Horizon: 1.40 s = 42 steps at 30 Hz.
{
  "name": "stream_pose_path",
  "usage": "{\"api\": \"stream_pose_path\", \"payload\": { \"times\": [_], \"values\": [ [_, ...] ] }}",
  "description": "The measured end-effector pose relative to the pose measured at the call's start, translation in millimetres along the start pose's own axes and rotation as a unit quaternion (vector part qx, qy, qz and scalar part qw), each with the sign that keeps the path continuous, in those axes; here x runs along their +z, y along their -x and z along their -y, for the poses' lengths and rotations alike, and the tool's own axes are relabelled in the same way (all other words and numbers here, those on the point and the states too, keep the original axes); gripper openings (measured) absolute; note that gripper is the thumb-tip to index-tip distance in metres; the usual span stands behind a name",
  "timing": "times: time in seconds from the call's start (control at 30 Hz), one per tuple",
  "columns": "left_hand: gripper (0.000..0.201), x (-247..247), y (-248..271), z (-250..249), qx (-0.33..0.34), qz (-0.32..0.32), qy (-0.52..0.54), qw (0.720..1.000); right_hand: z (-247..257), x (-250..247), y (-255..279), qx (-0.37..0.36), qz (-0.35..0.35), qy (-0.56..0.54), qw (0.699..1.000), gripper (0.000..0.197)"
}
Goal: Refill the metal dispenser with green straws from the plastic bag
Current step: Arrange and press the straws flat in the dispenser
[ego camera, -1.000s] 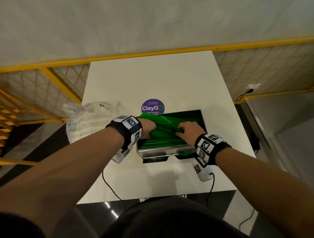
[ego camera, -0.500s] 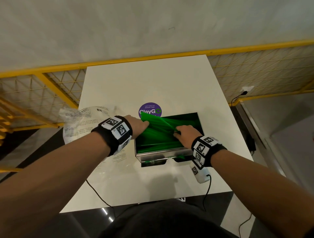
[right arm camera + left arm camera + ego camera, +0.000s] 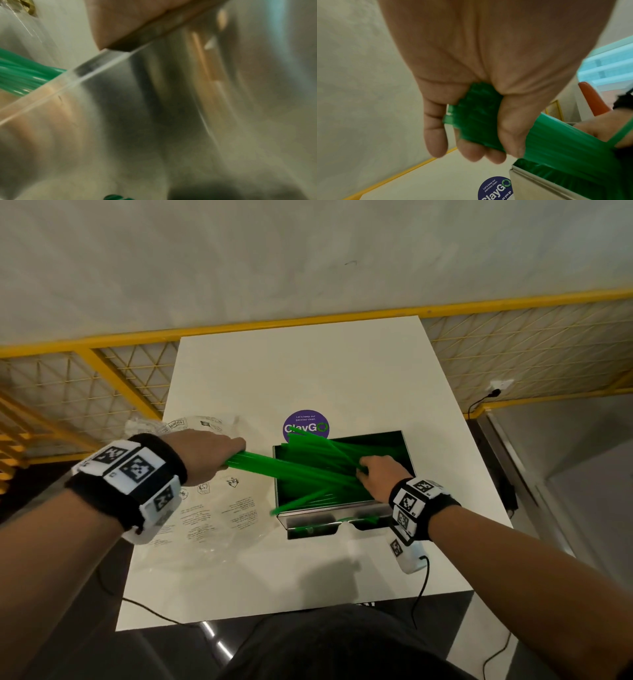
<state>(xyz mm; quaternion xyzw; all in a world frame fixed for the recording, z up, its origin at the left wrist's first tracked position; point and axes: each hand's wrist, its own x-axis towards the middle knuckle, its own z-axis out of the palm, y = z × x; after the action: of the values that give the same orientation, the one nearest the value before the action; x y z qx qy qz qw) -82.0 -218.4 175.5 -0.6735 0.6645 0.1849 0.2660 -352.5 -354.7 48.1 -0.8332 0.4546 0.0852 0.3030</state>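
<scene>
One white table underneath, bearing one metal dispenser, one clear plastic bag to its left, one purple sticker behind. Gripping a bundle of green straws with the left hand, slanting into the open bin. Resting among them, the right hand; grip impossible to tell. Running beyond, one yellow railing and a pale wall.

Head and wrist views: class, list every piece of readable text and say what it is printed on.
"ClayGO", with "Let's keep our pantries clean." above it: purple round sticker on the white table.
Printing on the plastic bag: too small to read.
Wristband markers: patterns, not words.
</scene>
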Motion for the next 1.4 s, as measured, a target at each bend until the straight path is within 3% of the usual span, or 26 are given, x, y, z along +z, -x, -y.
{"api": "stream_pose_path", "payload": {
  "times": [0.3,0.47,0.73,0.87,1.03,1.13,1.2,1.27,1.33,1.4],
  "values": [
    [0.018,19.8,16.2,13.8,-0.045,0.008,0.105,0.993,2.1,-4.6,3.4,0.009,-0.022,-0.007,1.000,0.019],
    [0.016,29.0,14.9,7.8,-0.045,-0.007,0.135,0.990,-6.1,-17.0,22.6,0.010,-0.082,-0.074,0.994,0.021],
    [0.017,35.6,11.5,7.0,-0.035,-0.038,0.171,0.984,-8.9,-14.8,28.2,-0.022,-0.088,-0.111,0.990,0.031],
    [0.017,35.7,10.6,5.8,-0.019,-0.047,0.170,0.984,-9.0,-15.8,30.5,-0.016,-0.149,-0.163,0.975,0.028],
    [0.018,40.2,8.1,-3.4,-0.001,-0.042,0.181,0.983,-6.0,-16.3,42.9,-0.054,-0.221,-0.207,0.952,0.045],
    [0.018,38.2,0.8,-12.6,0.005,-0.040,0.179,0.983,1.6,-29.0,42.1,-0.111,-0.241,-0.225,0.938,0.059],
    [0.018,36.3,-6.1,-20.7,0.011,-0.046,0.174,0.984,5.9,-38.4,41.8,-0.170,-0.179,-0.157,0.956,0.074],
    [0.019,33.7,-13.5,-29.8,0.015,-0.052,0.169,0.984,10.2,-41.9,41.4,-0.201,-0.077,0.008,0.976,0.087],
    [0.022,30.1,-23.9,-40.4,0.022,-0.063,0.169,0.983,14.2,-37.0,36.9,-0.204,-0.026,0.174,0.963,0.092],
    [0.026,27.5,-37.7,-50.7,0.031,-0.074,0.183,0.980,16.2,-27.3,27.7,-0.182,-0.015,0.258,0.949,0.089]
  ]
}}
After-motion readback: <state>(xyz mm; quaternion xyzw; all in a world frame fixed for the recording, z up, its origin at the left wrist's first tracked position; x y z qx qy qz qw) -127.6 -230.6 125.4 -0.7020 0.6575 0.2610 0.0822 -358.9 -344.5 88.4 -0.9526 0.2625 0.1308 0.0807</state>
